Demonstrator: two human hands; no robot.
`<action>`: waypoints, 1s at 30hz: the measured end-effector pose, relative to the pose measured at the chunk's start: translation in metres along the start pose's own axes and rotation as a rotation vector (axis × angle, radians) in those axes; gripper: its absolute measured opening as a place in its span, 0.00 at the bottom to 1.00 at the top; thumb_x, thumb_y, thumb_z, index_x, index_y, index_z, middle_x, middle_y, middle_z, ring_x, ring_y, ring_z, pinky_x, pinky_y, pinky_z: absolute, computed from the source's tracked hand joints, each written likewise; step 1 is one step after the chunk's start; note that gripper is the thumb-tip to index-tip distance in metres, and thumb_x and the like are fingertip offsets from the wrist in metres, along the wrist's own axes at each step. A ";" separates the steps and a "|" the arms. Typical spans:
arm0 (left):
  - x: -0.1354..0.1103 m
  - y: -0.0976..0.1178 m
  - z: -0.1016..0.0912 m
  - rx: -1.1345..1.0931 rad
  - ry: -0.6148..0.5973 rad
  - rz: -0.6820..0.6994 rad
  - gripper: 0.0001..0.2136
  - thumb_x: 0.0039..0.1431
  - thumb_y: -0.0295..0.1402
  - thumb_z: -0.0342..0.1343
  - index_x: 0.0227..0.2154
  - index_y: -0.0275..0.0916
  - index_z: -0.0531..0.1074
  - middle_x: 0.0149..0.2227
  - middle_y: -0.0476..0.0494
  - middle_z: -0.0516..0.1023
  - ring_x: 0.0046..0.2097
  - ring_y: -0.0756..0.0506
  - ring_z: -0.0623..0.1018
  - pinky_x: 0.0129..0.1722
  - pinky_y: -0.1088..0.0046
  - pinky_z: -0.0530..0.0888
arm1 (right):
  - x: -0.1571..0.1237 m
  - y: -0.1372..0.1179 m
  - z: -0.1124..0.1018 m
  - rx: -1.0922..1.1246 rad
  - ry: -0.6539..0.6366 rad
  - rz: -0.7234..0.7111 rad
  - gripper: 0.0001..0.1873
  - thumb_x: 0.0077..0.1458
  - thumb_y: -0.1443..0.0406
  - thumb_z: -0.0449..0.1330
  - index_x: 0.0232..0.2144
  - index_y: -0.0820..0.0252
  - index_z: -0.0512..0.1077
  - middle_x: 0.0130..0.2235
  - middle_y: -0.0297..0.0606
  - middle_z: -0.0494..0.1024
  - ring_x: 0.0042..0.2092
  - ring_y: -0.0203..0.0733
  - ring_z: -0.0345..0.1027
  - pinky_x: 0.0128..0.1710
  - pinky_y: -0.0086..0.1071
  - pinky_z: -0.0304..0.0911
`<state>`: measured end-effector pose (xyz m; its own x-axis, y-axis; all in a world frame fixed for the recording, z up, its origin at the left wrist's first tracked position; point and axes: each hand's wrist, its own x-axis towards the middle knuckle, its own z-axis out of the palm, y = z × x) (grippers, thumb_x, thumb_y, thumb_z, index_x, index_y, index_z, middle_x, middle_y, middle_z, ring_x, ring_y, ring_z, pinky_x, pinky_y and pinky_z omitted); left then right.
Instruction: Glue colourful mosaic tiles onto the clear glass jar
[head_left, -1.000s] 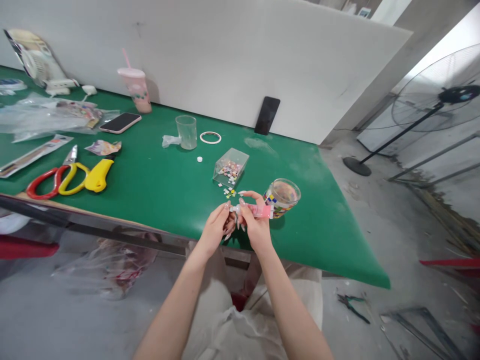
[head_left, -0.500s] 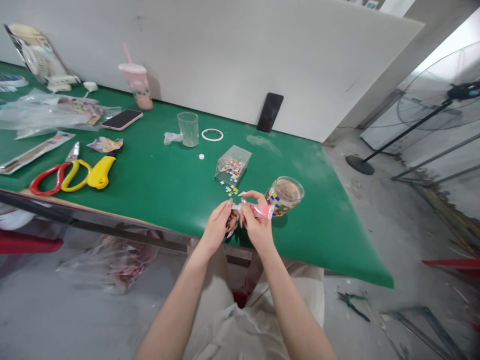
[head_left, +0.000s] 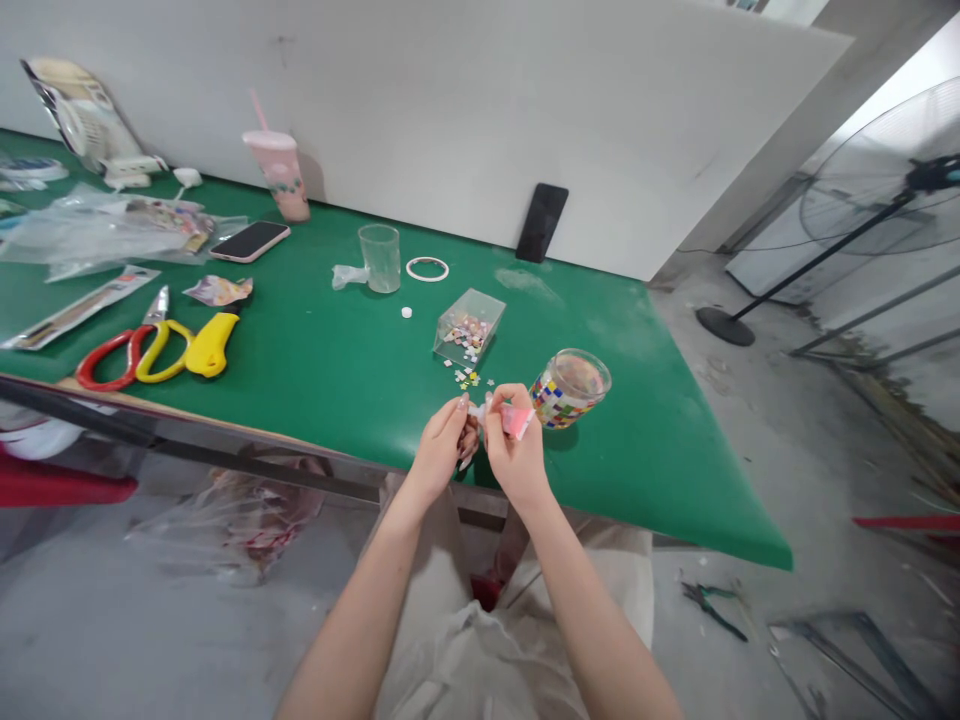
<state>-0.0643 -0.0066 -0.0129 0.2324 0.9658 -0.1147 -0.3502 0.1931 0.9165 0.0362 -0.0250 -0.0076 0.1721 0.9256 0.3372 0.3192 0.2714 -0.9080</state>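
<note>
My right hand [head_left: 512, 455] is closed round a small pink tube [head_left: 517, 418] above the near edge of the green table [head_left: 315, 360]. My left hand [head_left: 441, 450] pinches at the tube's white tip, fingertips meeting those of the right. Just beyond the hands a glass jar [head_left: 568, 388] covered with coloured mosaic tiles lies on its side. A clear plastic box [head_left: 466, 326] of small coloured tiles lies tipped over, with several loose tiles [head_left: 469, 377] spilled in front of it.
Farther back stand a clear cup [head_left: 379, 257], a white ring [head_left: 427, 268], a small white cap [head_left: 406, 312], a pink tumbler [head_left: 277, 174] and two phones [head_left: 250, 240] [head_left: 541, 222]. Red and yellow scissors [head_left: 146, 349] and plastic bags [head_left: 97, 230] lie left. A standing fan [head_left: 885, 200] is right.
The pink tube has tilted up in my right hand, showing less of its length. Both hands stay together at the table's near edge.
</note>
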 end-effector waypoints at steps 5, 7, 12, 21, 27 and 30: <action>-0.001 0.001 0.001 0.012 0.005 0.001 0.18 0.53 0.48 0.54 0.21 0.39 0.61 0.14 0.59 0.57 0.16 0.56 0.55 0.15 0.80 0.52 | 0.001 -0.006 -0.001 -0.153 0.017 -0.067 0.03 0.56 0.68 0.48 0.32 0.56 0.59 0.26 0.29 0.61 0.27 0.34 0.59 0.32 0.28 0.58; -0.001 0.001 0.002 0.019 0.013 0.007 0.18 0.53 0.48 0.54 0.21 0.39 0.61 0.14 0.59 0.56 0.16 0.56 0.55 0.15 0.80 0.52 | 0.001 -0.010 -0.001 -0.218 0.007 -0.051 0.02 0.57 0.67 0.47 0.33 0.55 0.59 0.25 0.29 0.61 0.26 0.35 0.60 0.30 0.28 0.57; 0.000 0.002 0.003 0.041 0.033 0.028 0.19 0.51 0.48 0.56 0.20 0.38 0.61 0.14 0.59 0.56 0.16 0.57 0.55 0.16 0.80 0.52 | 0.005 -0.020 0.000 -0.432 -0.036 0.007 0.04 0.56 0.67 0.47 0.33 0.55 0.60 0.23 0.29 0.63 0.23 0.37 0.61 0.26 0.28 0.53; 0.002 -0.006 0.000 0.000 -0.008 0.027 0.17 0.55 0.49 0.52 0.23 0.39 0.62 0.12 0.60 0.53 0.14 0.56 0.53 0.14 0.80 0.51 | -0.002 -0.032 -0.032 -0.304 0.039 0.158 0.08 0.56 0.63 0.52 0.40 0.55 0.60 0.22 0.30 0.70 0.21 0.36 0.64 0.24 0.29 0.57; 0.002 -0.004 0.000 0.001 -0.013 0.032 0.17 0.56 0.48 0.51 0.23 0.38 0.61 0.13 0.59 0.55 0.14 0.57 0.55 0.15 0.81 0.52 | -0.029 -0.030 -0.087 0.009 0.153 0.435 0.28 0.43 0.55 0.67 0.42 0.54 0.58 0.14 0.21 0.67 0.13 0.33 0.58 0.13 0.23 0.53; 0.002 -0.004 -0.001 0.014 -0.015 0.038 0.18 0.55 0.48 0.52 0.23 0.38 0.61 0.13 0.59 0.56 0.15 0.57 0.56 0.15 0.81 0.54 | -0.031 -0.015 -0.111 -0.026 0.212 0.525 0.40 0.40 0.54 0.69 0.51 0.58 0.56 0.14 0.23 0.70 0.15 0.33 0.60 0.15 0.23 0.57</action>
<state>-0.0634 -0.0054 -0.0168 0.2330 0.9697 -0.0737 -0.3467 0.1536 0.9253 0.1296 -0.0871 0.0238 0.4961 0.8609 -0.1129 0.1625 -0.2198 -0.9619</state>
